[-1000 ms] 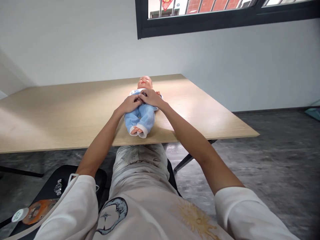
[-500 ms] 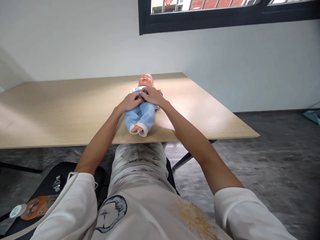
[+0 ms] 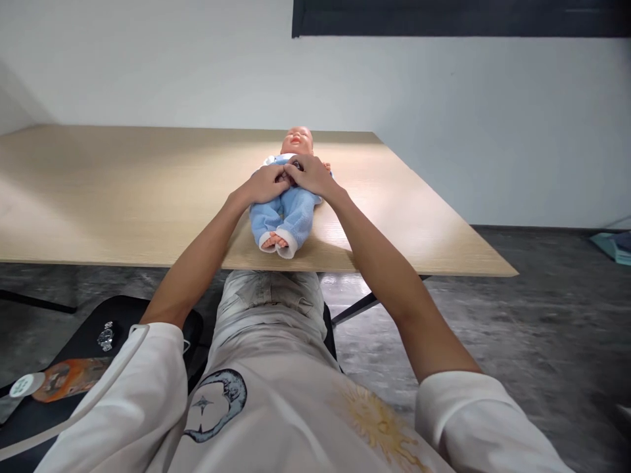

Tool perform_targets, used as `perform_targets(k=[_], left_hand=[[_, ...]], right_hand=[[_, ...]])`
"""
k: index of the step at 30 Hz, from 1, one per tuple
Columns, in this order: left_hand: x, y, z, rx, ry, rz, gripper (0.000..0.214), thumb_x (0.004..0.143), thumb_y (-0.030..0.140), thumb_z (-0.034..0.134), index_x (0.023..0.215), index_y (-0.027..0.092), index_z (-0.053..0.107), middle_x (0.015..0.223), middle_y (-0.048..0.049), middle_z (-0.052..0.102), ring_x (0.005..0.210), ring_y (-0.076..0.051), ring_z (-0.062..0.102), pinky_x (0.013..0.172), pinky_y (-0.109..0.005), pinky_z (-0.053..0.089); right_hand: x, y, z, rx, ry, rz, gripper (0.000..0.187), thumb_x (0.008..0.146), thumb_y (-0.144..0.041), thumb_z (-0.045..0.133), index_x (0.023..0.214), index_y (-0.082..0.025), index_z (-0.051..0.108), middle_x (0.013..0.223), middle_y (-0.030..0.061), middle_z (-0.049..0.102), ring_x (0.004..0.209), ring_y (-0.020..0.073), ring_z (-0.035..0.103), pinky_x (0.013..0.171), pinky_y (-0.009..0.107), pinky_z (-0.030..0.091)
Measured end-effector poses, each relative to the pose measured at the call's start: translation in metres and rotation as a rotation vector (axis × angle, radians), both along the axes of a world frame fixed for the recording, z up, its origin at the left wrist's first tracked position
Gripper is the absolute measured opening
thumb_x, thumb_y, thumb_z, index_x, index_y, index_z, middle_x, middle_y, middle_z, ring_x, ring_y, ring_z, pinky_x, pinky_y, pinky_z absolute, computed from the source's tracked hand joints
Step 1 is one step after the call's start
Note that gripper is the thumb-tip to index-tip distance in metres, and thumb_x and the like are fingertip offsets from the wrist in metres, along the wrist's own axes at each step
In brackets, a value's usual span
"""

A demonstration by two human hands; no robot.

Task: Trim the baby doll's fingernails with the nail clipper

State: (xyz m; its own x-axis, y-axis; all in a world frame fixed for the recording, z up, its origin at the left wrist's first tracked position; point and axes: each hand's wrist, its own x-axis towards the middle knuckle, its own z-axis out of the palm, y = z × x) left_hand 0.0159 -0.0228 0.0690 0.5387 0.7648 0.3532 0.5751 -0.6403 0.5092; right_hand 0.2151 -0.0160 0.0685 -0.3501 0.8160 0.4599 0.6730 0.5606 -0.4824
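Note:
A baby doll (image 3: 286, 213) in light blue clothes lies on its back near the front edge of a wooden table (image 3: 123, 190), head away from me. My left hand (image 3: 262, 186) and my right hand (image 3: 311, 175) rest together on the doll's chest. Their fingers are curled and pinched on the front of the doll's clothes where the two hands meet. The doll's torso is mostly hidden under my hands. Its bare feet point toward me.
A black stool or seat (image 3: 73, 355) at my lower left carries a wristwatch (image 3: 105, 337) and an orange packet (image 3: 66, 379). A black table leg (image 3: 352, 309) slants under the table. Grey floor spreads to the right, with a teal object (image 3: 614, 246) at the far right.
The camera has tilted down and shifted, so the window has nearly left the view. My hands stay on the doll's chest, with only slight finger movement.

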Motion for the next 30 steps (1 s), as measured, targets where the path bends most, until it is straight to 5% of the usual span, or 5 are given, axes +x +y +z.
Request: perform_targets(k=[11, 21, 30], left_hand=[[0.001, -0.002, 0.001, 0.023, 0.04, -0.018, 0.014, 0.088, 0.024, 0.067, 0.1, 0.019, 0.07, 0.103, -0.0099, 0.079, 0.104, -0.029, 0.073, 0.103, -0.043, 0.059], [0.004, -0.01, 0.007, 0.011, 0.048, -0.019, 0.007, 0.088, 0.023, 0.065, 0.095, 0.021, 0.067, 0.1, -0.0087, 0.078, 0.1, -0.028, 0.072, 0.1, -0.042, 0.059], [0.003, -0.011, 0.007, 0.011, 0.054, 0.003, 0.005, 0.087, 0.021, 0.065, 0.092, 0.021, 0.065, 0.098, -0.009, 0.078, 0.097, -0.029, 0.071, 0.098, -0.043, 0.059]], right_hand=[[0.005, -0.002, 0.001, 0.013, -0.015, 0.004, 0.041, 0.113, -0.061, 0.06, 0.09, -0.027, 0.064, 0.086, 0.0073, 0.073, 0.093, 0.0306, 0.069, 0.098, 0.051, 0.061], [-0.002, -0.016, 0.011, -0.063, -0.018, -0.06, 0.029, 0.112, -0.047, 0.06, 0.091, -0.027, 0.066, 0.091, 0.0093, 0.075, 0.1, 0.034, 0.07, 0.102, 0.054, 0.059], [0.0, -0.009, 0.007, -0.031, -0.011, -0.041, 0.037, 0.11, -0.059, 0.06, 0.094, -0.027, 0.07, 0.086, 0.0083, 0.075, 0.095, 0.0332, 0.069, 0.097, 0.05, 0.061]])
